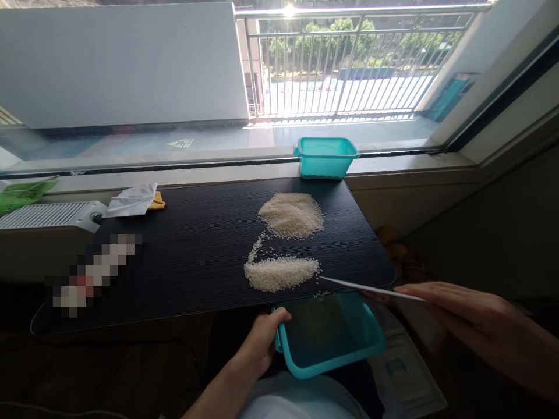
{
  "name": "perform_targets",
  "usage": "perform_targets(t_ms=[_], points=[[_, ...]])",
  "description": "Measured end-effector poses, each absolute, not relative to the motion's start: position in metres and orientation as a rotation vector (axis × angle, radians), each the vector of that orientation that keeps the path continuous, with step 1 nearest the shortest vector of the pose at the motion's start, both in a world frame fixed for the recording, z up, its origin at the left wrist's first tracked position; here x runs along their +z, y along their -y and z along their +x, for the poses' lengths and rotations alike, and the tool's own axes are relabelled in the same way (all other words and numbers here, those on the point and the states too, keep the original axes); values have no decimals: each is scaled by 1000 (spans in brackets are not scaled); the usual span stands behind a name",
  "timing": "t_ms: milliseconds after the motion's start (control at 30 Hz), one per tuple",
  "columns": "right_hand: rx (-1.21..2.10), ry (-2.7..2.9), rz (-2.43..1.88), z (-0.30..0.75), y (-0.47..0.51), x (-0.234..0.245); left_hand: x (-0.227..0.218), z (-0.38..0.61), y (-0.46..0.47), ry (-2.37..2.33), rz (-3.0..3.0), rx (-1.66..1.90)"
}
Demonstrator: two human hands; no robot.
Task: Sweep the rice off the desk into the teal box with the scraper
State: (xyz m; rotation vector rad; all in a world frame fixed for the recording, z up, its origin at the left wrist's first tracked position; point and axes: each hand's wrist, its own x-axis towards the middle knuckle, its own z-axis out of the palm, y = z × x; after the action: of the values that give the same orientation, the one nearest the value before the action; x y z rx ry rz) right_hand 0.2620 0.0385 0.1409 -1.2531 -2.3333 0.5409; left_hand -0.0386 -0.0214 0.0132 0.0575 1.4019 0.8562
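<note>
Lying beyond left fingers clamped on a tub, rice sits by a card right fingers pinch.

The shirt at six o'clock is pale, close to white, with a smooth, round front. Dark cloth shows at seven and five o'clock; it may be trousers, but it is too dim to be sure. The left hand, near six, and right hand, near four, are bare.
</note>
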Motion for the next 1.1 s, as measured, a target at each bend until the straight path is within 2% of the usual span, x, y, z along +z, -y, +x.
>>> perform_targets(t_ms=[267,633,867,1100], points=[[510,2397,-1192,244,-72,128,12,-40,22,-1416,85,842],[625,2456,-1152,268,-30,146,8,-42,24,-1391,77,861],[514,2385,-1149,251,-50,147,6,-42,26,-1396,71,885],[611,2452,-1155,262,-39,143,5,-44,28,-1384,65,892]])
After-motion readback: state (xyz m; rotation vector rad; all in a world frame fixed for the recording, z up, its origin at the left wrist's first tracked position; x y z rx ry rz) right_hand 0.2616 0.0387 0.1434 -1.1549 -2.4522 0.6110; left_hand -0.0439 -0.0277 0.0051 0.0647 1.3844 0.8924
